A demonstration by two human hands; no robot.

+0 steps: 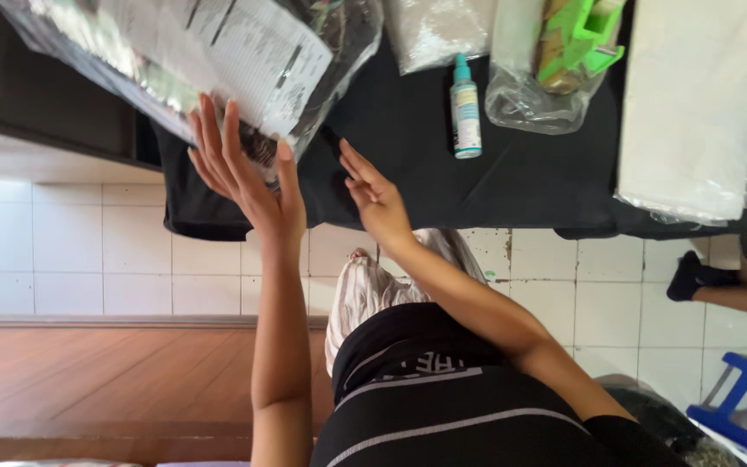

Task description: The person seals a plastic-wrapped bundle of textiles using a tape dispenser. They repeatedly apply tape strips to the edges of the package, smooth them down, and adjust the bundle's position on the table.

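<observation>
My left hand is spread flat with fingers apart, its fingertips touching the lower edge of a large clear plastic bag that holds dark clothing and a white printed sheet. The bag overhangs the left end of a table covered in black cloth. My right hand lies open on the black cloth just right of the bag, holding nothing.
On the cloth stand a small spray bottle with a teal cap, a clear bag with a green plastic item, another clear packet and a long white wrapped bundle. Another person's foot and a blue stool are at the right on the tiled floor.
</observation>
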